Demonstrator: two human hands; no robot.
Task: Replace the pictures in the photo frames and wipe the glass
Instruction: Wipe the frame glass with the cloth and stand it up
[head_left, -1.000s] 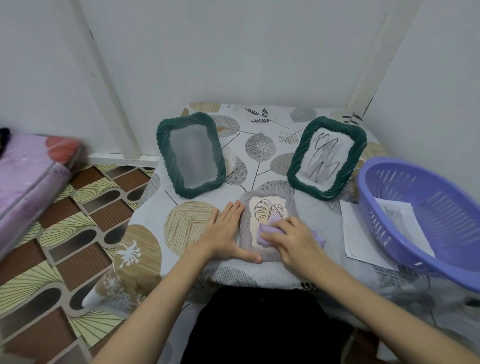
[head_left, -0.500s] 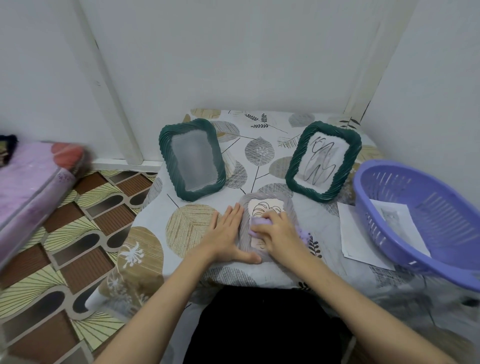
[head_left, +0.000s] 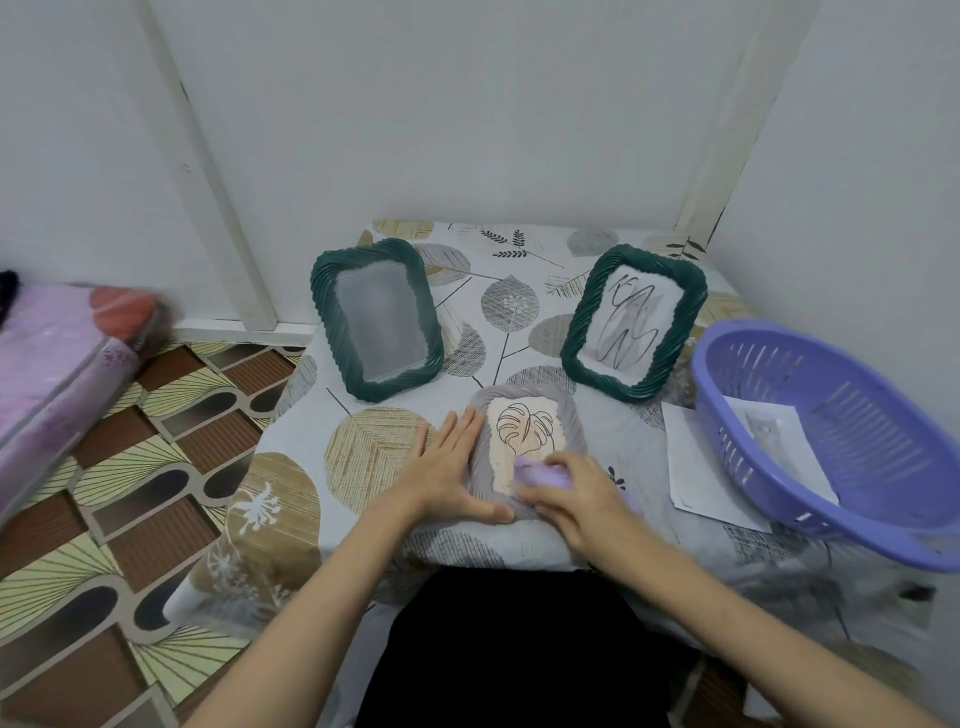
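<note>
Seen from above: low table draped in a pale leaf-print cloth (head_left: 363, 452), pushed into a white corner. At the right edge, tipped and overhanging, a large lilac slotted plastic basket (head_left: 852, 431) with a loose print inside; another white paper sheet (head_left: 696, 467) lying flat just beside it. Standing upright at the back, two dark green rope-edged photo frames: the left one (head_left: 376, 319) showing only cloudy, blank glass, the right one (head_left: 634, 325) holding a black line drawing. Lying flat at the near edge, between both hands, a grey rope-edged frame with a leaf drawing (head_left: 524, 441). Left hand (head_left: 447, 478) spread flat, fingers together, bracing that frame's left side. Right hand (head_left: 576, 493) curled around a small lilac wiping cloth (head_left: 540, 475), pressed onto the lower glass.

Likely risks: too firm a stroke sliding the frame off the near edge, or bunching the tablecloth and toppling the standing frames; an elbow knocking the overhanging basket to the floor.
</note>
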